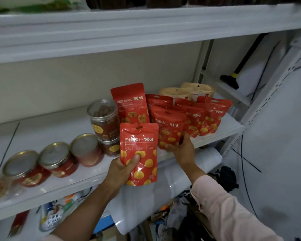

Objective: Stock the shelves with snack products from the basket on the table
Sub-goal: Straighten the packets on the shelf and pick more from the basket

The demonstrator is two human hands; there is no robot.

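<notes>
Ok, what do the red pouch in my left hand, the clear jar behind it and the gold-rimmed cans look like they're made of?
Red pouch: glossy plastic film, likely; it reflects light and creases. Clear jar: transparent plastic, probably; brown snacks show through its wall. Gold-rimmed cans: metal rims and dull silvery foil-like tops, it seems; bodies hidden under red labels.

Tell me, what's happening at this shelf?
A person is stocking a white shelf with snacks. Their left hand holds up a red chestnut pouch in front of the shelf. Their right hand grips the front pouch of a row of red pouches already standing there. Cans and clear jars sit to the left.
</notes>
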